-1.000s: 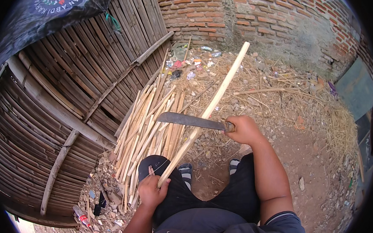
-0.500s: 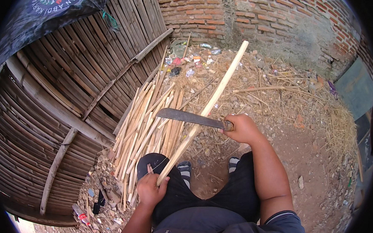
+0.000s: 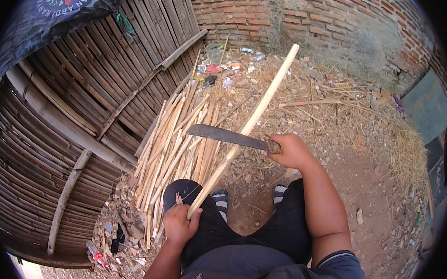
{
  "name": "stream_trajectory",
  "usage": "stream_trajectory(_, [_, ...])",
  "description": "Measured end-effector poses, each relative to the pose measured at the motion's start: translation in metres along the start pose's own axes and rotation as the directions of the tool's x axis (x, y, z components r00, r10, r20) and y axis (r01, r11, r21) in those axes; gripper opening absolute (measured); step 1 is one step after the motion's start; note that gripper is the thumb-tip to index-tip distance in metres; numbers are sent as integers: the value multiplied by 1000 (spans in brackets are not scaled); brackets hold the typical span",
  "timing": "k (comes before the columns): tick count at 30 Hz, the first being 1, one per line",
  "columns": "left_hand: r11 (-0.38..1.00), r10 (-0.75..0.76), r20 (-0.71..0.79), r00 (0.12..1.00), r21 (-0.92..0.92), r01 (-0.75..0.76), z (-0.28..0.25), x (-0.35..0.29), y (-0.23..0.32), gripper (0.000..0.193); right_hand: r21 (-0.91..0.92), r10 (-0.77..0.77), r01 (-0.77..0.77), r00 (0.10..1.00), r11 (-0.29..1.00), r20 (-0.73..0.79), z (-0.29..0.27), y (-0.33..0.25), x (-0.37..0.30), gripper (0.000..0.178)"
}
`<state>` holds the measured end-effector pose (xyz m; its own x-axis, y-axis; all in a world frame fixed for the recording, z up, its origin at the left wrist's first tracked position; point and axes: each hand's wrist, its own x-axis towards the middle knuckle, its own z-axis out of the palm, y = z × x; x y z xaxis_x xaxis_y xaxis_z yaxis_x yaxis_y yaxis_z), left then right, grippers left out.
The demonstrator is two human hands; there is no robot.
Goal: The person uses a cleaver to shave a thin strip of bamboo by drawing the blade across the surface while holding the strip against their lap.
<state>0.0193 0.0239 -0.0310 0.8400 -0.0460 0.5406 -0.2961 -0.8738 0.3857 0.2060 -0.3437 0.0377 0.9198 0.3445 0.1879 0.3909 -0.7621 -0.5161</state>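
Note:
My left hand (image 3: 179, 224) is closed round the near end of a long pale bamboo strip (image 3: 266, 101), beside my left knee. The strip slants up and away to the right, its far end raised toward the brick wall. In my right hand (image 3: 292, 152) is the handle of a machete (image 3: 229, 135), whose dark, broad blade points left. The blade lies across the strip around its middle; whether its edge bites into the wood, I cannot tell. My right fingers wrap fully round the handle.
A heap of split bamboo strips (image 3: 175, 152) lies on the ground to the left, beside a bamboo slat wall (image 3: 80, 81). Litter (image 3: 229, 69) and dry straw cover the ground ahead, below a brick wall (image 3: 330, 24). A grey-green panel (image 3: 427, 107) leans at the right.
The strip's far end has risen slightly in view, and the machete sits a little higher up along with it. Both hands keep their holds.

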Motion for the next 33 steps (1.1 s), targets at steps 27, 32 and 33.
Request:
stream_trajectory(27, [1000, -21, 9, 1000, 6, 21, 1, -2, -1, 27, -77, -24, 21, 999, 997, -42, -8, -4, -3, 36])
stream_trajectory(32, [1000, -30, 30, 999, 3, 30, 1, -2, 0, 26, -117, 69, -80, 993, 990, -92, -16, 4, -2, 34])
stream_trajectory(33, [1000, -25, 25, 999, 4, 25, 1, -1, 1, 26, -120, 41, -51, 995, 991, -87, -15, 3, -3, 33])
